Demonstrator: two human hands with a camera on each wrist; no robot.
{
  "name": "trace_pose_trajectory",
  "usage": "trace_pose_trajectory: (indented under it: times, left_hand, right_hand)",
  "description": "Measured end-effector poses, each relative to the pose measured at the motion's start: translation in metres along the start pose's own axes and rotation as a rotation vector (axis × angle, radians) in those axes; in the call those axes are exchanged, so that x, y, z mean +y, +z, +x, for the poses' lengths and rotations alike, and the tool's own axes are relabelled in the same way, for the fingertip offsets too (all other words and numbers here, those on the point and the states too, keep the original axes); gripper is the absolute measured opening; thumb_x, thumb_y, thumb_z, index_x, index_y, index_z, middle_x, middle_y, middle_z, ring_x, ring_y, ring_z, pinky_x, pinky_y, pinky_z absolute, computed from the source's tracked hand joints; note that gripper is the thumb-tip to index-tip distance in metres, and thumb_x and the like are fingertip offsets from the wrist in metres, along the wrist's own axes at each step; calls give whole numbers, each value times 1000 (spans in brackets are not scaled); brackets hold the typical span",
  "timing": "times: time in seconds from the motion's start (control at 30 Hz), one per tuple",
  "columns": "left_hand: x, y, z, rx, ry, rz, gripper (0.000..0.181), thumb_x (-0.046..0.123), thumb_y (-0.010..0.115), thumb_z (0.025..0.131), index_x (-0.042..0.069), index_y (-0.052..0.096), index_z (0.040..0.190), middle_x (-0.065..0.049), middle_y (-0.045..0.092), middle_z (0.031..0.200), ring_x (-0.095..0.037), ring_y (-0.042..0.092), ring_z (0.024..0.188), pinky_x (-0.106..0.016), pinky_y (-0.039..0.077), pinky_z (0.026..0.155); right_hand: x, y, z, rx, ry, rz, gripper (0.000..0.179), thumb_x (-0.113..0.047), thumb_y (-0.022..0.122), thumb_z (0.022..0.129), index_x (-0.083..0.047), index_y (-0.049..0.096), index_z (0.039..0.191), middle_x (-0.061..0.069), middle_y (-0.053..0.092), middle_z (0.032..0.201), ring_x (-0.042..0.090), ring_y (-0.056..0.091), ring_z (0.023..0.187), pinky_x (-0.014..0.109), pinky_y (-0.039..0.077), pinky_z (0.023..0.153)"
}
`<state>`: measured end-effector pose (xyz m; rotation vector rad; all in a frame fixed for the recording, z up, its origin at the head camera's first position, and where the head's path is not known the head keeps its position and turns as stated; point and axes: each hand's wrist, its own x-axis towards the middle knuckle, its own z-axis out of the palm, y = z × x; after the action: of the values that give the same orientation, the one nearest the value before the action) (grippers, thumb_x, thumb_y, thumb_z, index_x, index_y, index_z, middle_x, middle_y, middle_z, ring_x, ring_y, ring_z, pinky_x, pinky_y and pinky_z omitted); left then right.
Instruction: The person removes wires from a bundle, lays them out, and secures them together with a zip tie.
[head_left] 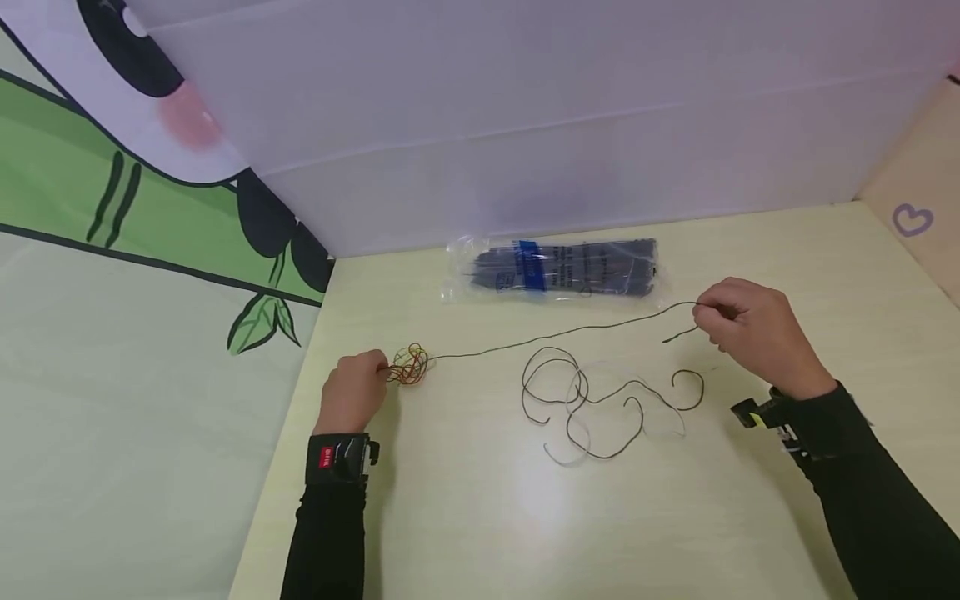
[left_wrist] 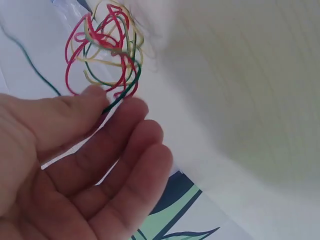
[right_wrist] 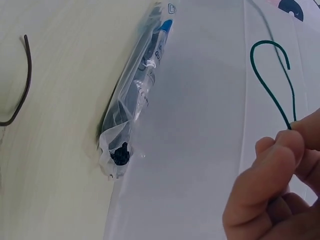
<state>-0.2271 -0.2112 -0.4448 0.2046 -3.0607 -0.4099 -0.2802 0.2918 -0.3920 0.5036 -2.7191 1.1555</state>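
Note:
My left hand (head_left: pixel 351 393) pinches a small tangle of red, yellow and green wires (head_left: pixel 410 365) between thumb and index finger, at the table's left side. In the left wrist view the looped tangle (left_wrist: pixel 122 52) stands out beyond the fingertips, and the other fingers are loosely bent. A single green wire (head_left: pixel 622 323) runs from the tangle across to my right hand (head_left: pixel 761 333), which pinches it near its far end. The short free end of the green wire (right_wrist: pixel 270 92) curves into a hook past the right fingertips.
Several loose dark wires (head_left: pixel 642 417) lie curled on the table (head_left: pixel 465 517) between the hands, with a pale wire (head_left: pixel 557 460) among them. Behind them is a clear plastic bag (head_left: pixel 585 267) of thin dark strips. A white panel (head_left: pixel 570 175) stands along the back edge.

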Motion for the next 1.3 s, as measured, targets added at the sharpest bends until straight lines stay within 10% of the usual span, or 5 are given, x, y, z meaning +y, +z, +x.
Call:
trace_pose_trajectory:
  times: [0.33, 0.63, 0.93, 1.3]
  left_hand:
    - [-10, -7, 2, 201, -51, 37, 8, 8, 58, 94, 1, 58, 97, -20, 67, 77, -31, 61, 55, -36, 39, 40]
    - [2, -16, 3, 370, 37, -135, 18, 7, 55, 98, 0, 69, 106, -17, 74, 85, -31, 71, 72, -45, 56, 62]
    - [61, 2, -1, 27, 132, -128, 22, 8, 54, 95, 0, 72, 84, -6, 56, 63, -16, 45, 52, -24, 33, 48]
    - [95, 36, -6, -99, 147, -42, 30, 14, 55, 92, 10, 62, 63, 0, 47, 57, -15, 43, 49, -26, 31, 44]
  right_hand:
    - [21, -8, -4, 17, 108, -31, 23, -17, 50, 96, -16, 69, 84, -3, 57, 77, 12, 55, 61, 26, 38, 56]
    - [38, -18, -10, -33, 200, -73, 25, -23, 48, 98, -14, 69, 88, 3, 60, 70, 14, 56, 61, 29, 38, 55]
    - [63, -30, -29, -161, 294, -125, 32, -31, 47, 100, -10, 67, 85, 9, 61, 68, 16, 57, 60, 29, 38, 55]
    - [78, -29, -40, -315, 351, -136, 30, -30, 48, 100, -8, 67, 92, 6, 61, 70, 15, 56, 61, 29, 38, 59]
